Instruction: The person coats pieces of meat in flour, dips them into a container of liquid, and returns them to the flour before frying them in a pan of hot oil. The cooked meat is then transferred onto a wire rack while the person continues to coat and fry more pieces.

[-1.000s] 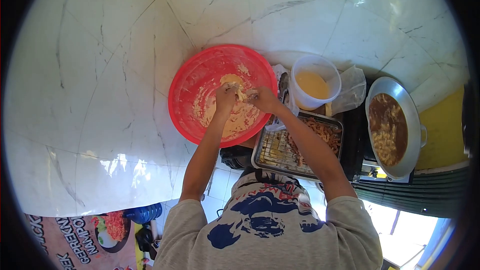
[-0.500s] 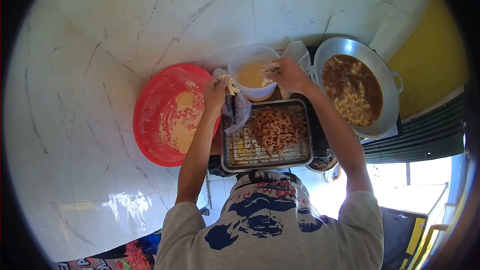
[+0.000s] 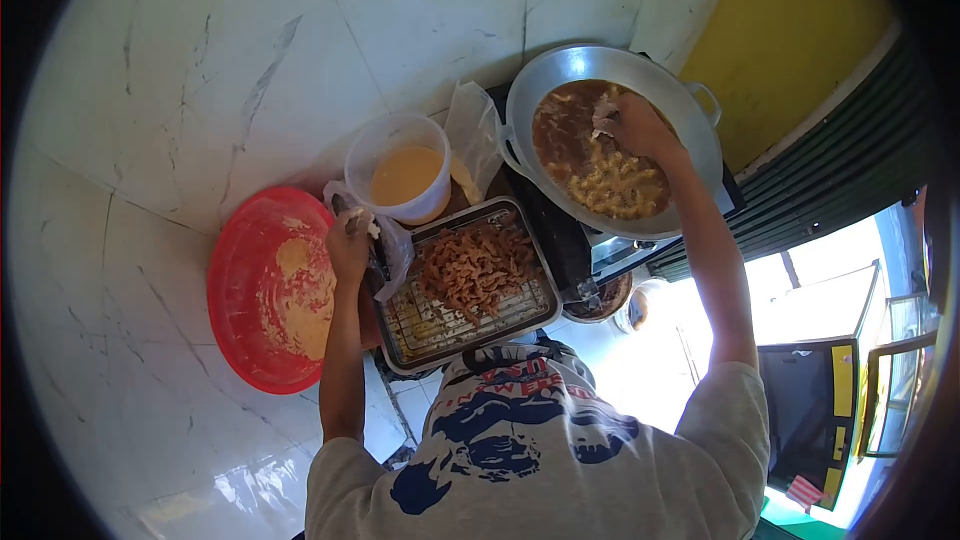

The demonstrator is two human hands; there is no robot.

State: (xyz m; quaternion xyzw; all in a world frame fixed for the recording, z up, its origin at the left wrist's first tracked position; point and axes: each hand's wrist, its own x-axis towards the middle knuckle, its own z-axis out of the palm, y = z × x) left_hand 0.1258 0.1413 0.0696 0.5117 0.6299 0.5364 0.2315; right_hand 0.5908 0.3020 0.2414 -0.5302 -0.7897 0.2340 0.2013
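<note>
Over the wide silver-grey metal wok [image 3: 580, 61], toward the far side of its brown oil [image 3: 556, 143], is the right hand [image 3: 638, 127]. Fingers bent and pointing inward, pale coating at the tips; cannot tell whether they grip a strip or are merely caked, nor whether they clear the oil. Pale yellow battered pieces [image 3: 620, 186] float clustered toward the wok's near rim. Left hand [image 3: 348, 246] hangs by the right rim of the round red plastic basin [image 3: 232, 285], above a clear plastic bag [image 3: 398, 258]; its fingers close narrowly on a pale coated bit [image 3: 374, 227]. Beyond the tray, a white translucent plastic tub [image 3: 424, 204] with yellowish liquid. Browned crisp strips [image 3: 480, 268] heap toward the far and right edges of the rectangular metal tray [image 3: 544, 278], on its wire rack. On technique, my judgement: release low, close to the surface but with fingertips out of the oil; one strip at a time, toward the far rim, apart from the cluster, lest batter fuse. Forearm better off the near rim, which is probably hot.
</note>
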